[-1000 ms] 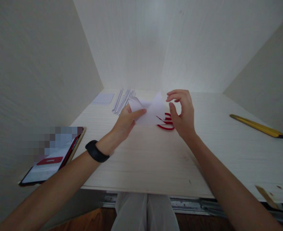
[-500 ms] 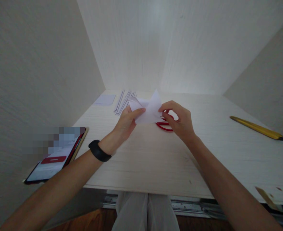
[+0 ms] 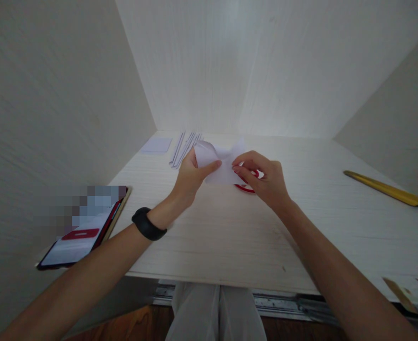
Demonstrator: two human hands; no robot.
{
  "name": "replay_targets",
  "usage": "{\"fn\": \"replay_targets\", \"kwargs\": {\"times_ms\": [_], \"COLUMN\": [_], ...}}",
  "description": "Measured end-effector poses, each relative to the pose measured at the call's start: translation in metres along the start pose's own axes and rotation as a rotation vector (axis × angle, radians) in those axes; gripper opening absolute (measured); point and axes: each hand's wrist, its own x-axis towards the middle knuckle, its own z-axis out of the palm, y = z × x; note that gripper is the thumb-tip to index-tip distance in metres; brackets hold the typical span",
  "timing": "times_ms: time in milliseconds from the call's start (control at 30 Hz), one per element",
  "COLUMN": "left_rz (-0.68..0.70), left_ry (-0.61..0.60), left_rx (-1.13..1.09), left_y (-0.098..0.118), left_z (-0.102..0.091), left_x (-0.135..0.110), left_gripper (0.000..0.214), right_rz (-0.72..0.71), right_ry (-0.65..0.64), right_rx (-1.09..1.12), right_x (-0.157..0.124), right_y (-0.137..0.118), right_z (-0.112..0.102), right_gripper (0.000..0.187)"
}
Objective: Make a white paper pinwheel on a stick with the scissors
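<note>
A small white sheet of paper [image 3: 223,175] is held up over the middle of the table, its upper left corner curling over. My left hand [image 3: 192,177] grips its left side, thumb on the near face and the other fingers behind. At the paper's right part, my right hand [image 3: 263,177] pinches with thumb and forefinger close together. Behind the paper and the right hand lie red-handled scissors [image 3: 246,188], mostly hidden; only parts of the handle loops show.
Several folded white paper strips [image 3: 182,149] and a flat piece of paper [image 3: 157,145] lie at the back left. A tablet in a case [image 3: 70,246] leans at the left edge. A yellow utility knife [image 3: 384,188] rests at the right. Walls enclose the back and sides.
The paper has shifted slightly right and tilted, covering more of the scissors. My left thumb has slid inward along it, and the right fingers have moved a little toward its middle.
</note>
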Motion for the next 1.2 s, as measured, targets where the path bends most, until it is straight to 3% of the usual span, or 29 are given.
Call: {"fn": "replay_targets", "kwargs": {"times_ms": [600,1200], "left_rz": [0.082,0.125], "left_ry": [0.004,-0.056], "left_rx": [0.138,0.165], "left_y": [0.0022,-0.0015], "left_z": [0.0007,0.0015], "left_x": [-0.0042,-0.0037], "left_gripper": [0.035,0.034], "right_rz": [0.100,0.093], "right_ry": [-0.095,-0.025], "right_rx": [0.098,0.031], "right_x": [-0.0008,-0.0003], "right_y": [-0.0015,-0.0006], "right_z": [0.0014,0.0047], "right_gripper": [0.012,0.013]}}
